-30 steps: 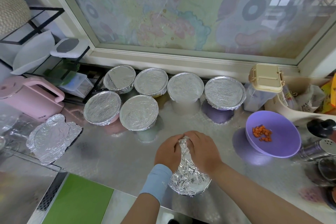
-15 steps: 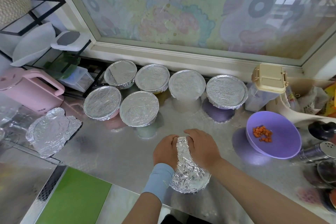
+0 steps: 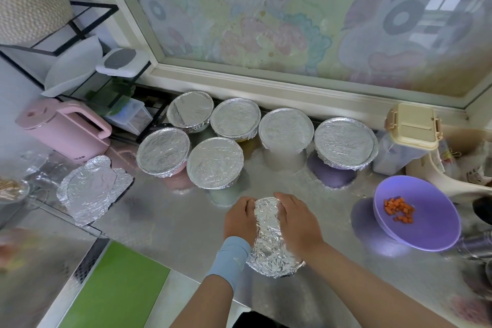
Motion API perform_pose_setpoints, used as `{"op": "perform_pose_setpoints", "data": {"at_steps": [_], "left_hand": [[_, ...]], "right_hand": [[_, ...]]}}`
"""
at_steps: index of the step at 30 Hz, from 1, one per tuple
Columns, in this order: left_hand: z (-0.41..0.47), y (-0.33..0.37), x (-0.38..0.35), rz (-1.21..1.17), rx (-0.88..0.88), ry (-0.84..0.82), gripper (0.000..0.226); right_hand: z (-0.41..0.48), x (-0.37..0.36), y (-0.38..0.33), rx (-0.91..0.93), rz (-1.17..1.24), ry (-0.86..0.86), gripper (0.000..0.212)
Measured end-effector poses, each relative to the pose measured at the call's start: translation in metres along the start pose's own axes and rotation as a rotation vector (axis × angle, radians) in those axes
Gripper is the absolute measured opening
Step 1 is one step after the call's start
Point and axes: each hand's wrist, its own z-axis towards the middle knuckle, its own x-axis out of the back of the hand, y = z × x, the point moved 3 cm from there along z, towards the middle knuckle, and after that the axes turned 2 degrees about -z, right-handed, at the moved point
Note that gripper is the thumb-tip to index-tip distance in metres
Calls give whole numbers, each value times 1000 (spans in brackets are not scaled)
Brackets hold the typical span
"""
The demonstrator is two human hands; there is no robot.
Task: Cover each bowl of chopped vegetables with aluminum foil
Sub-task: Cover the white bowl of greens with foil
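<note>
A bowl wrapped in crumpled aluminum foil (image 3: 269,247) stands on the steel counter near its front edge. My left hand (image 3: 239,218) and my right hand (image 3: 298,221) curl over its left and right sides and press the foil down around the rim. An uncovered purple bowl (image 3: 431,229) with orange vegetable cubes (image 3: 398,210) sits to the right. Behind my hands stand several foil-covered bowls, among them one at the right of the row (image 3: 344,143) and one just ahead of my hands (image 3: 215,162).
A loose shaped sheet of foil (image 3: 91,188) lies at the left. A pink kettle (image 3: 64,128) and a black wire rack (image 3: 80,42) stand at the back left. A beige-lidded container (image 3: 411,125) is at the back right. A green board (image 3: 117,287) lies at the front left.
My hands have slid from pinching the foil together at the far rim to lying apart along the bowl's two sides, so more of the foil top shows between them.
</note>
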Motion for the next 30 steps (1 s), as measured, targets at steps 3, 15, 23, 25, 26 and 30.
{"op": "perform_pose_setpoints", "data": {"at_steps": [3,15,23,25,26,30], "left_hand": [[11,3,9,-20,40,-10,23],[25,9,23,102,-132,-154,38],[38,-4,19,-104,-27,-158,14],[40,-5,18,-127,-7,-162,14],[41,-5,18,-136,-5,-161,13],[42,-2,19,-118,-12,-184,12]], "right_hand": [[11,-2,-7,-5,30,-29,40],[38,-5,-33,-66,105,-83,24],[44,-4,-31,-228,235,-69,11],[44,-4,-31,-237,257,-68,11],[44,-4,-32,-245,255,-66,11],[46,-1,-34,-235,250,-89,12]]}}
